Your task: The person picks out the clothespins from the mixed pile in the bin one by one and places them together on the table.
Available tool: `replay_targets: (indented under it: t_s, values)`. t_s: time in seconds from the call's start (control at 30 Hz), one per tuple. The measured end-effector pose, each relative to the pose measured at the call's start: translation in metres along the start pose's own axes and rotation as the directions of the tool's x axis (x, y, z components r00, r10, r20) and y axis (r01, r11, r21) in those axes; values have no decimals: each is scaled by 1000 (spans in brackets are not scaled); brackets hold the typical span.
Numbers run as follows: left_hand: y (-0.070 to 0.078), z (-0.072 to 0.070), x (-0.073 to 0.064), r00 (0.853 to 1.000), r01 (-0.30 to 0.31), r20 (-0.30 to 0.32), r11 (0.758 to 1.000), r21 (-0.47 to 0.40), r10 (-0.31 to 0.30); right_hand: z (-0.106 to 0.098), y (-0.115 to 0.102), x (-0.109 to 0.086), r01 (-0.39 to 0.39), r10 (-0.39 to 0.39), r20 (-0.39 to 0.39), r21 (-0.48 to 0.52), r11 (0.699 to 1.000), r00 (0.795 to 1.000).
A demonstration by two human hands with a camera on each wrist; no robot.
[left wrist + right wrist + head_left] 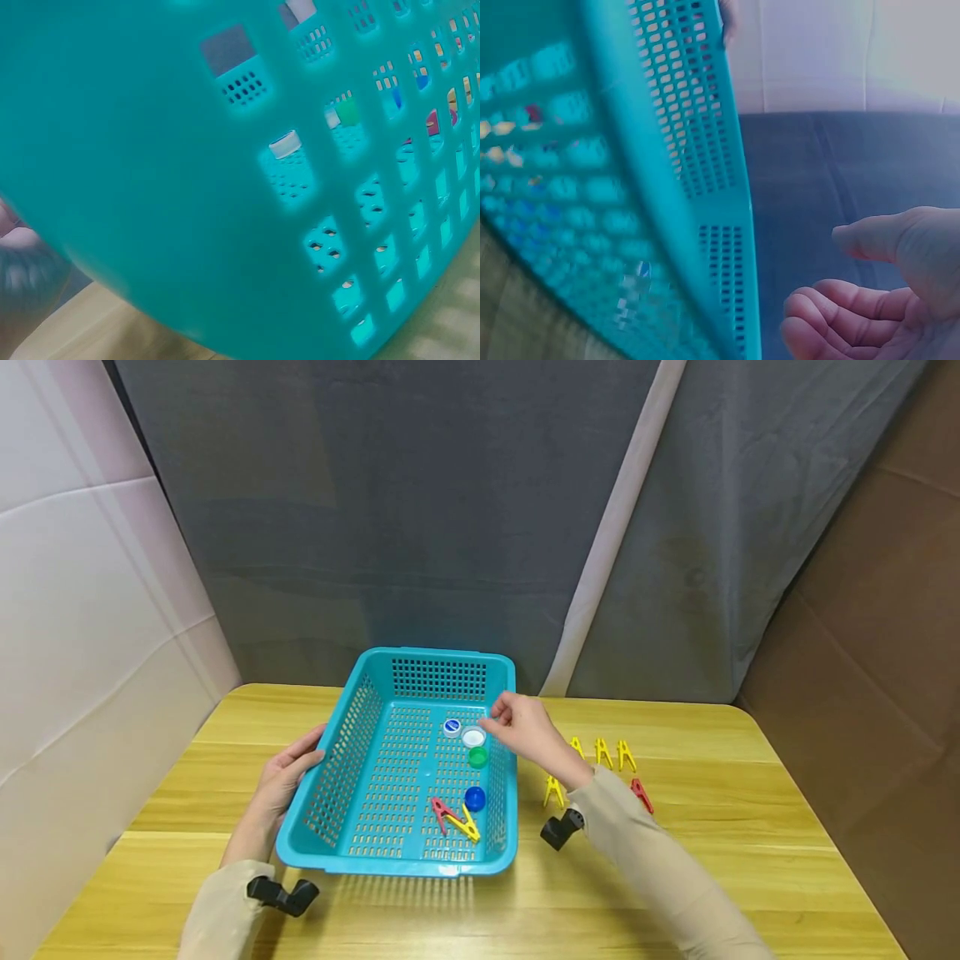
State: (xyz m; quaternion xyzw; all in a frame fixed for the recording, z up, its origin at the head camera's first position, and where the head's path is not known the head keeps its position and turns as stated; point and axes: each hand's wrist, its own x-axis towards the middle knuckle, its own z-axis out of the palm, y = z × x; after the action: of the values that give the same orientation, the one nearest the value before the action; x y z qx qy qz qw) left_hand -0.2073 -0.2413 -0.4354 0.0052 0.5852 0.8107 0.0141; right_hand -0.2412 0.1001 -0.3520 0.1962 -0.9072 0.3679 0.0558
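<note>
My left hand [281, 777] grips the left rim of a turquoise plastic basket [397, 867], thumb over the edge. Above the basket's right rim is my right hand [528, 727], its fingers loosely bent. The right wrist view shows a gap between thumb and fingers, with nothing held. Along the basket's right side lie a blue-and-white cap [452, 727], a white cap [473, 737], a green cap [477, 757] and a dark blue cap [475, 798]. Near them, a red clothespin [440, 815] touches a yellow clothespin [465, 825].
On the wooden table [720, 877], right of the basket, several yellow clothespins [603, 753] and a red clothespin [641, 795] lie partly behind my right forearm. A grey curtain [450, 510] hangs behind the table, with a white panel on the left and a brown one on the right.
</note>
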Motion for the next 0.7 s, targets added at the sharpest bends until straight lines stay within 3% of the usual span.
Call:
replay_targets:
  t_s: [0.27, 0.7]
  values:
    - [-1, 0, 0, 1000, -3, 6, 1000, -23, 3, 11, -21, 12, 75, -75, 13, 40, 996, 997]
    - [-2, -1, 2, 1000, -19, 8, 1000, -25, 19, 36, -33, 25, -69, 59, 172, 55, 996, 983]
